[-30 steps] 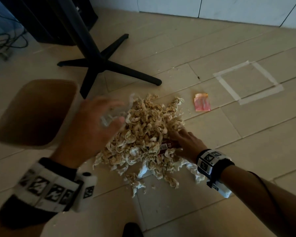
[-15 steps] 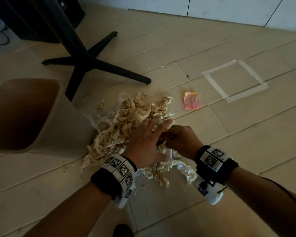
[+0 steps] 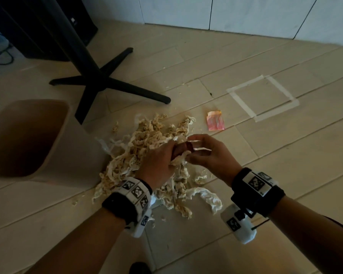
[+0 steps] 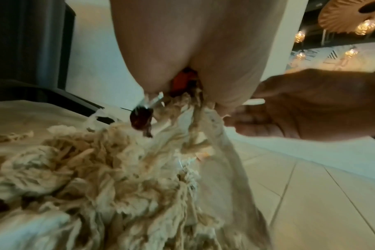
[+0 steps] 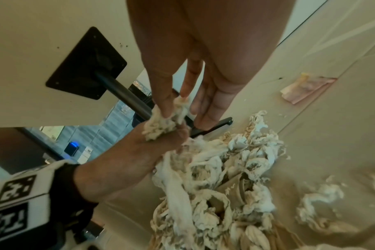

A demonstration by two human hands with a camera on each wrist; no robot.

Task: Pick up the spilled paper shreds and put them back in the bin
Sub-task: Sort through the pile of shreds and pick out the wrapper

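Note:
A heap of beige and white paper shreds (image 3: 145,153) lies on the tiled floor beside the tan bin (image 3: 64,123), which stands open at the left. My left hand (image 3: 167,155) is dug into the top of the heap; its fingers are curled round a clump of shreds and a dark red wrapper (image 3: 187,146). My right hand (image 3: 194,150) meets it from the right. In the right wrist view its thumb and fingers (image 5: 163,101) pinch a tuft of shreds (image 5: 161,125) against my left hand (image 5: 128,160). The left wrist view shows shreds (image 4: 118,177) hanging from my grip.
A black cross-shaped table base (image 3: 99,84) stands just behind the bin and heap. A crumpled pink paper (image 3: 215,120) lies on the floor to the right of the heap, with a white tape square (image 3: 263,97) beyond it. A dark cabinet (image 3: 38,26) fills the far left.
My left hand has come down from beside the bin onto the heap and curled into it. My right hand has risen a little and now pinches shreds beside the left.

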